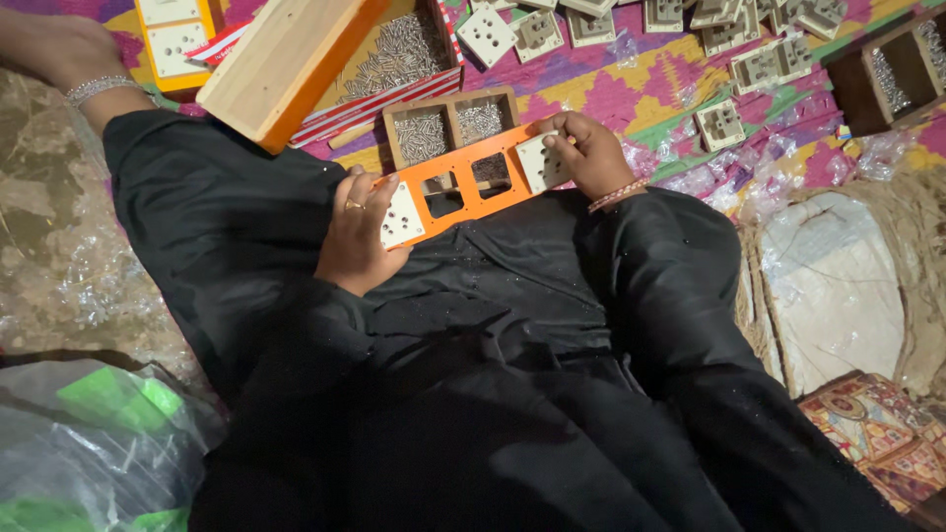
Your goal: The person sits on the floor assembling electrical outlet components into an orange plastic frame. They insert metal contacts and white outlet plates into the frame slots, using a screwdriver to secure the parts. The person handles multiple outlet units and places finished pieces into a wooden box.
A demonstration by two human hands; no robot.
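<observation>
Two white socket modules sit in an orange multi-opening frame (pixel 471 179), one at each end; the two middle openings are vacant. The frame is held tilted over the lap of the person's black garment (pixel 473 325), its right end higher and resting against the small wooden tray.

The left hand (pixel 357 234) is closed on the lower end, fingers wrapped over the left module (pixel 403 217). The right hand (pixel 591 153) is clamped on the upper end, thumb pressing the right module (pixel 541 161) into its opening.

Risk 1: the right module appears only partly seated. Uneven thumb pressure may cock it in the opening, so that it jams or pops out.

Risk 2: the frame is supported only by the two hands. A loosened grip at either end would likely let it slide down the garment.

Risk 3: the small wooden tray (pixel 451 126) of metal screws lies directly beyond the frame. A push on the upper end could tip it and scatter screws over the patterned cloth (pixel 650 84).

Further out, loose white modules (pixel 720 125) lie spread on the cloth, a larger box of screws (pixel 399 59) sits under a wooden block (pixel 281 59), and another person's arm (pixel 69 59) with a bracelet reaches in at upper left. That arm could knock the wooden block.
</observation>
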